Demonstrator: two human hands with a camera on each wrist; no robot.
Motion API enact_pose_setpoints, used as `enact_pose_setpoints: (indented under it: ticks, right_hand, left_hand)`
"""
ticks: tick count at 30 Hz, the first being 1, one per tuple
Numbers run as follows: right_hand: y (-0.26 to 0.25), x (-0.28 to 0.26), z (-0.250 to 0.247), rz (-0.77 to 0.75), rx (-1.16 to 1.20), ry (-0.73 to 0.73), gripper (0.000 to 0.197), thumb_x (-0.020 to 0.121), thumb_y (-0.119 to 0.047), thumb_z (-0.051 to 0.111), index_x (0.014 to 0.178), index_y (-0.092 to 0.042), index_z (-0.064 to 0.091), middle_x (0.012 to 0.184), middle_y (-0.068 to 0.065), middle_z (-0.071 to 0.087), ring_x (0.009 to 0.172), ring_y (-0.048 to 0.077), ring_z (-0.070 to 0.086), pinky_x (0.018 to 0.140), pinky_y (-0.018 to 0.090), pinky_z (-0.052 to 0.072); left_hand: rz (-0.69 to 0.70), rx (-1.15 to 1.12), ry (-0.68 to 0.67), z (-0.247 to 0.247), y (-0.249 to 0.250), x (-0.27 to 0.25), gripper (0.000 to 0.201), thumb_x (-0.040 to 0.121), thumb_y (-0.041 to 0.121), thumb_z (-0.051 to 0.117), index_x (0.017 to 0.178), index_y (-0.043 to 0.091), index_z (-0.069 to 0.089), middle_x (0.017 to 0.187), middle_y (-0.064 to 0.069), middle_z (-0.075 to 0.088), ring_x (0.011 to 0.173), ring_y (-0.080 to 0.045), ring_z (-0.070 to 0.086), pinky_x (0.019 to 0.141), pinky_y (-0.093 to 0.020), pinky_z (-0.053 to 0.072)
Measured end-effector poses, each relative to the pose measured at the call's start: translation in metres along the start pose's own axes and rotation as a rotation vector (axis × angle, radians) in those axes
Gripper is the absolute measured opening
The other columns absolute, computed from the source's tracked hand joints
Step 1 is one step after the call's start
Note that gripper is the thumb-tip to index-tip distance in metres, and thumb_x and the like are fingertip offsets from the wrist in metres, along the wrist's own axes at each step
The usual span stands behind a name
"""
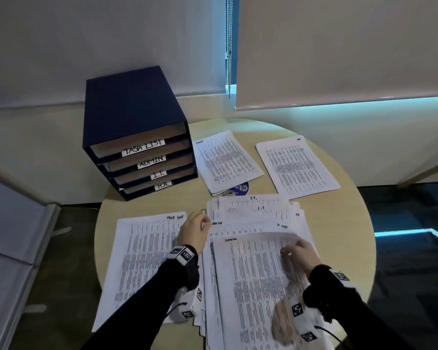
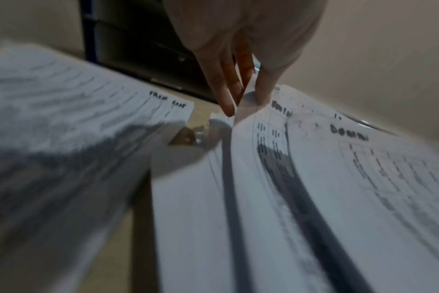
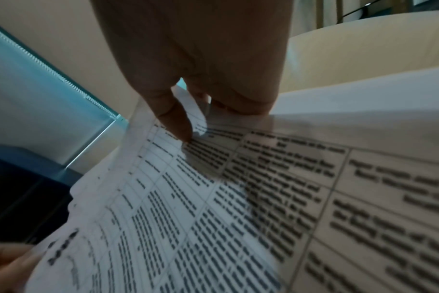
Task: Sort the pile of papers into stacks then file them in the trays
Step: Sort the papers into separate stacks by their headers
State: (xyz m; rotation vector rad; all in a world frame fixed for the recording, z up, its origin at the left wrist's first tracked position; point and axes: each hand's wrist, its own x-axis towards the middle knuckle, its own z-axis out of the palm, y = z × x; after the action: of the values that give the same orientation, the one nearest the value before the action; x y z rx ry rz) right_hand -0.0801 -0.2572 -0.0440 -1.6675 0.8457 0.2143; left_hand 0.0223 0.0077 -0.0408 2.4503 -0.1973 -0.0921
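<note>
Two hands on the top sheet (image 1: 253, 281) of the desk (image 1: 339, 223) pile: left hand (image 1: 195, 229) pinching its far-left corner, right hand (image 1: 300, 253) fingers pinching its curled far-right edge; long axis away from person, header farthest.

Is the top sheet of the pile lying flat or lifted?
Lifted: the right hand pinches the top sheet, curling its corner above the pile.

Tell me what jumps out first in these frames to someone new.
The messy pile of papers at the table's near centre, with both hands on its top sheet: left hand pinching the far-left corner, right hand lifting the far-right corner. Far left stands the dark blue tray unit, labelled TASK LIST, ADMIN, I.T., H.R.
</note>
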Motion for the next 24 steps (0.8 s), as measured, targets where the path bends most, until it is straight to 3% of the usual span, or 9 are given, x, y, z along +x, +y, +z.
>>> enact_pose_setpoints:
  ticks: [4,7,9,13,15,18,21,22,24]
  right_hand:
    - [-0.003,-0.006,0.006,-0.107,-0.062,-0.02,0.043,0.085,-0.007,0.066,0.116,-0.021,0.039,0.074,0.008,0.047,0.059,0.019,0.047,0.054,0.028,0.041]
    - [-0.002,-0.007,0.006,-0.184,-0.087,-0.036,0.02,0.086,-0.007,0.065,0.096,-0.018,0.051,0.074,0.004,0.058,0.066,0.024,0.055,0.062,0.033,0.047]
    - [-0.005,-0.01,0.005,-0.208,-0.077,-0.048,0.016,0.086,-0.004,0.064,0.077,-0.012,0.052,0.07,0.001,0.052,0.067,0.022,0.049,0.063,0.03,0.04]
    - [-0.015,-0.01,0.006,-0.153,0.104,-0.066,0.019,0.086,0.0,0.062,0.098,-0.012,0.052,0.102,0.002,0.05,0.095,0.023,0.051,0.089,0.038,0.042]
    - [-0.017,-0.007,0.006,-0.159,0.135,-0.069,0.023,0.083,0.002,0.062,0.095,-0.017,0.058,0.119,-0.002,0.046,0.107,0.021,0.049,0.1,0.044,0.04]
    - [-0.016,-0.004,0.007,-0.153,0.145,-0.108,0.021,0.078,0.006,0.06,0.088,-0.011,0.069,0.114,-0.005,0.059,0.1,0.022,0.055,0.088,0.038,0.043]
    - [-0.015,-0.007,0.01,-0.173,0.107,-0.102,0.009,0.078,0.01,0.058,0.08,0.002,0.061,0.08,0.01,0.064,0.082,0.023,0.054,0.07,0.029,0.04]
    - [-0.015,-0.008,0.01,-0.192,0.094,-0.095,0.011,0.077,0.012,0.058,0.076,0.001,0.057,0.073,0.01,0.059,0.078,0.022,0.052,0.066,0.028,0.038]
    - [-0.012,-0.009,0.01,-0.229,0.078,-0.103,0.02,0.077,0.013,0.059,0.069,-0.004,0.052,0.068,0.008,0.056,0.073,0.02,0.05,0.063,0.028,0.037]
  left_hand:
    - [0.153,0.174,-0.114,-0.009,0.005,0.009,0.011,0.094,0.018,0.058,0.089,0.009,0.06,0.094,-0.002,0.061,0.085,-0.022,0.058,0.078,-0.034,0.047]
    - [0.181,0.255,-0.148,-0.012,0.002,0.011,0.019,0.098,0.025,0.052,0.095,0.008,0.061,0.101,-0.003,0.06,0.097,-0.021,0.056,0.083,-0.033,0.045]
    - [0.211,0.321,-0.157,-0.012,-0.001,0.01,0.022,0.097,0.029,0.052,0.101,0.011,0.065,0.107,0.0,0.057,0.105,-0.018,0.049,0.087,-0.033,0.044]
    - [0.145,-0.022,-0.059,-0.015,-0.002,-0.005,0.012,0.093,0.023,0.06,0.095,0.017,0.07,0.103,0.005,0.054,0.098,-0.012,0.049,0.084,-0.028,0.045]
    - [-0.012,-0.283,-0.168,-0.016,-0.002,-0.014,0.011,0.096,0.019,0.055,0.093,0.019,0.066,0.097,0.006,0.06,0.08,-0.013,0.053,0.073,-0.026,0.046]
    - [-0.19,-0.512,-0.39,-0.017,-0.009,-0.02,0.018,0.1,0.021,0.047,0.09,0.027,0.059,0.091,0.002,0.071,0.072,-0.019,0.049,0.07,-0.032,0.041]
    - [-0.293,-0.633,-0.532,-0.024,-0.007,-0.023,0.011,0.101,0.018,0.046,0.098,0.013,0.056,0.097,-0.005,0.066,0.065,-0.011,0.058,0.067,-0.026,0.049]
    - [-0.322,-0.644,-0.53,-0.025,-0.005,-0.023,0.012,0.101,0.017,0.047,0.099,0.01,0.056,0.099,-0.005,0.063,0.063,-0.005,0.06,0.064,-0.024,0.052]
    - [-0.364,-0.615,-0.426,-0.022,-0.007,-0.019,0.016,0.101,0.02,0.045,0.102,0.013,0.059,0.11,-0.002,0.057,0.079,-0.013,0.065,0.07,-0.033,0.059]
